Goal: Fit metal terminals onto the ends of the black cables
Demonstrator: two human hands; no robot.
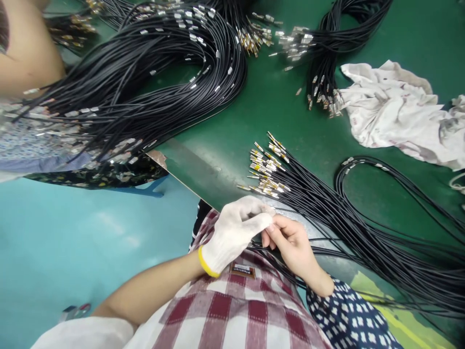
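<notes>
My left hand (pixel 235 233), in a white knit glove with a yellow cuff, is closed with thumb and fingers pinched together at the table's near edge. My bare right hand (pixel 293 245) meets it there, its thumb and fingertips also pinched against the gloved fingertips. Whatever lies between them is too small and covered to make out. Black cables (pixel 337 218) run past and under both hands. Just beyond the gloved fingers, the bundle's silver terminals with yellow marks (pixel 267 169) fan out on the green table (pixel 225 145).
A large looped bundle of black cables (pixel 174 102) overhangs the table at the left, beside another person's arm (pixel 31 53). Another cable bundle (pixel 337 36) lies at the back right. A crumpled white cloth (pixel 395 106) is at the right.
</notes>
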